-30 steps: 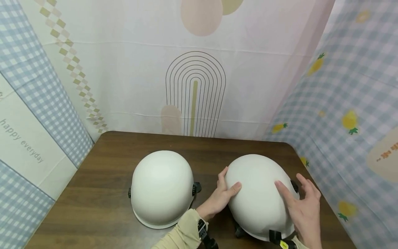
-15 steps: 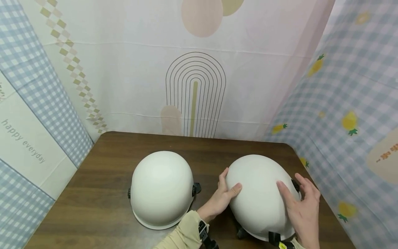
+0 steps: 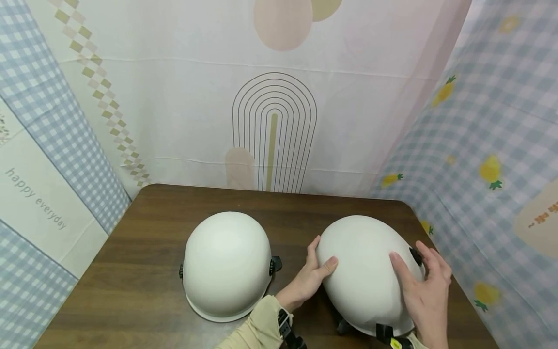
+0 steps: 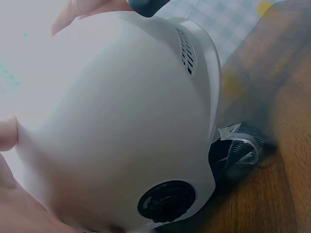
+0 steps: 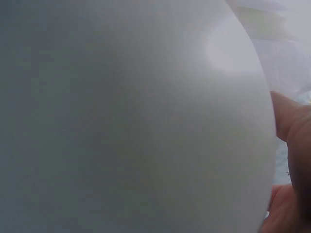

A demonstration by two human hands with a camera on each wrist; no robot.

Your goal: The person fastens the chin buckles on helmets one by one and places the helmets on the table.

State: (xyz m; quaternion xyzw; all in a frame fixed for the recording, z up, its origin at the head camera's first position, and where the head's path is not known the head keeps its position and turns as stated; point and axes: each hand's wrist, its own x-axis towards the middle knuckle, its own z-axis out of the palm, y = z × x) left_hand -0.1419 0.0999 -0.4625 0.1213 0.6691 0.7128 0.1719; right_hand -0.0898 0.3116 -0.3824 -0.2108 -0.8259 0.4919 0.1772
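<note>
Two white helmets lie dome up at the table. The right helmet [image 3: 359, 271] is held between both hands and sits turned at a slant. My left hand [image 3: 307, 276] grips its left side, thumb on the shell and fingers round the edge. My right hand [image 3: 425, 286] holds the right side, thumb on the dome, fingertips near a black side fitting [image 3: 416, 256]. In the left wrist view, a round black knob [image 4: 167, 201], a slotted vent [image 4: 186, 51] and dark strap webbing [image 4: 240, 145] show at the rim. The shell fills most of the right wrist view.
A second white helmet [image 3: 226, 266], with black fittings at its sides, stands to the left on the brown wooden table [image 3: 131, 281]. Patterned cloth [image 3: 187, 111] hangs behind, with checked cloth [image 3: 471, 121] along the right side.
The right helmet has turned and shifted slightly to the right; its black side fitting and lower strap sit a little further right. Both hands keep their hold. The left helmet stays put.
</note>
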